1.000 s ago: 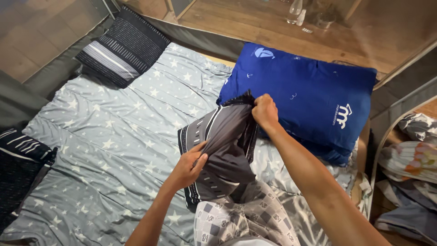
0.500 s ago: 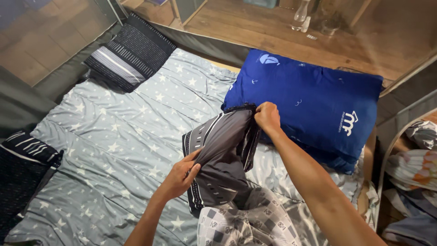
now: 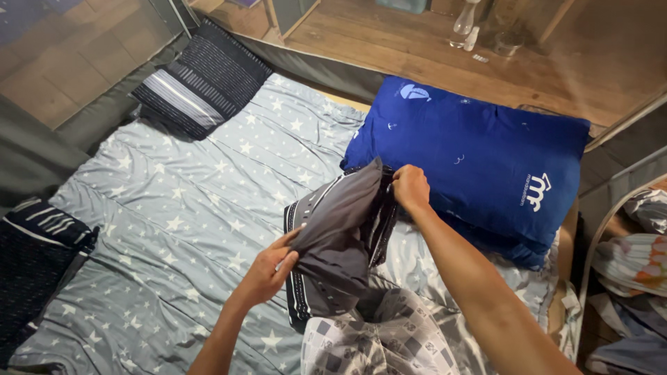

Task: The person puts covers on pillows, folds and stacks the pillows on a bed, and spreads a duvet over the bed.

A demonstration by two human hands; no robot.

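Note:
My right hand point(image 3: 411, 187) pinches the upper edge of a dark grey pillowcase point(image 3: 338, 239) with white stripe patterns, just in front of a large blue pillow point(image 3: 479, 156). My left hand point(image 3: 269, 269) grips the same pillowcase lower down on its left side. The fabric hangs slack between both hands above a grey star-patterned bedsheet point(image 3: 187, 201). A checked grey and white pillow or cloth point(image 3: 379, 337) pokes out below the pillowcase, near my body.
A black striped pillow point(image 3: 194, 80) lies at the bed's far left corner, and another dark one point(image 3: 35, 250) at the left edge. Wooden flooring with a bottle point(image 3: 465, 17) runs beyond the bed. Crumpled clothes point(image 3: 632, 264) pile up on the right.
My right hand has dropped a little with the pillowcase's top edge, and the fabric has slackened. My left hand has shifted slightly down and left.

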